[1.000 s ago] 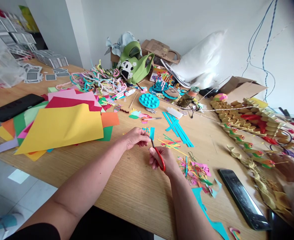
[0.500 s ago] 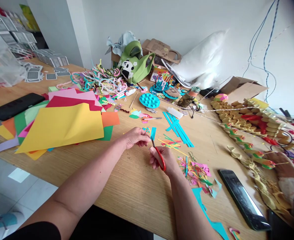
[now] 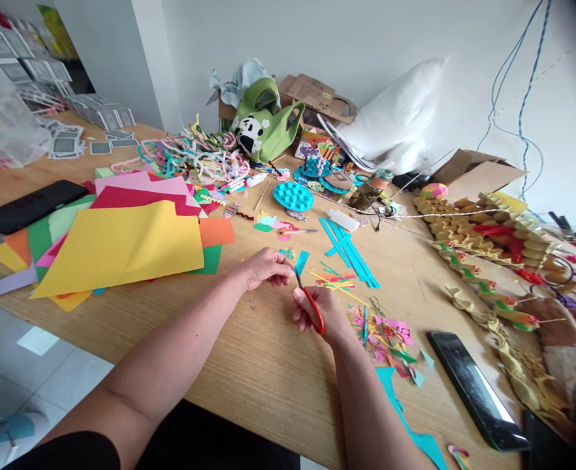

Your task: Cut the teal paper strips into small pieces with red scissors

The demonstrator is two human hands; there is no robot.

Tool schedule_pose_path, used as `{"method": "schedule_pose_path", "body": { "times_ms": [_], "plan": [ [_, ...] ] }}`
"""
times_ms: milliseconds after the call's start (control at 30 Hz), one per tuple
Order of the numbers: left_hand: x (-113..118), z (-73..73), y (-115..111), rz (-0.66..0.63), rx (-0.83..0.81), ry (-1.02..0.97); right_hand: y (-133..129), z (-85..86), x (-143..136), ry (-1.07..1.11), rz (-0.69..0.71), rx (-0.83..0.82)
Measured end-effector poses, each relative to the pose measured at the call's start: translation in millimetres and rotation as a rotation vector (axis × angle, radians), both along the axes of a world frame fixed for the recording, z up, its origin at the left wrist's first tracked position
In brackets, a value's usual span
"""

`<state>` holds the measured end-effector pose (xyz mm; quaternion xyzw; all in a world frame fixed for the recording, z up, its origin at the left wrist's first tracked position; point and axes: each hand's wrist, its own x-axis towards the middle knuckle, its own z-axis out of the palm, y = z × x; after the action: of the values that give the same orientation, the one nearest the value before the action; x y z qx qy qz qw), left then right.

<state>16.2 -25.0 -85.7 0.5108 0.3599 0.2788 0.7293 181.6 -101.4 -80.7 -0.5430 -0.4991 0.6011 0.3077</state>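
My right hand (image 3: 315, 310) is wrapped round the handles of red scissors (image 3: 316, 312), whose blades point up and left. The blade tips meet a small blue paper piece (image 3: 302, 262). My left hand (image 3: 271, 269) pinches that blue piece at its lower left end; the fingers hide the held part. Tiny blue and yellow clippings (image 3: 288, 252) lie just beyond my left hand. To the right of my hands are thin coloured strips (image 3: 334, 281) and longer blue paper strips (image 3: 349, 251).
Coloured paper sheets (image 3: 126, 245) are stacked at left. Paper scraps (image 3: 381, 336) and a phone (image 3: 478, 390) lie at right. Farther back are a blue studded oval (image 3: 292, 196), a jar (image 3: 369, 190) and a green panda bag (image 3: 268, 127). Another person's hand (image 3: 555, 320) is at far right.
The free end of the blue paper piece has tilted slightly to the right at the scissor blades. Both hands have stayed nearly in place.
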Motion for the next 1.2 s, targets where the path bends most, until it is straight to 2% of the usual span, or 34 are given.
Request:
{"method": "schedule_pose_path", "body": {
  "times_ms": [1200],
  "plan": [
    [1.6, 2.1, -2.6, 0.001, -0.018, -0.012, -0.5, 1.2, -0.6, -0.008, -0.021, -0.006]
  ]
}}
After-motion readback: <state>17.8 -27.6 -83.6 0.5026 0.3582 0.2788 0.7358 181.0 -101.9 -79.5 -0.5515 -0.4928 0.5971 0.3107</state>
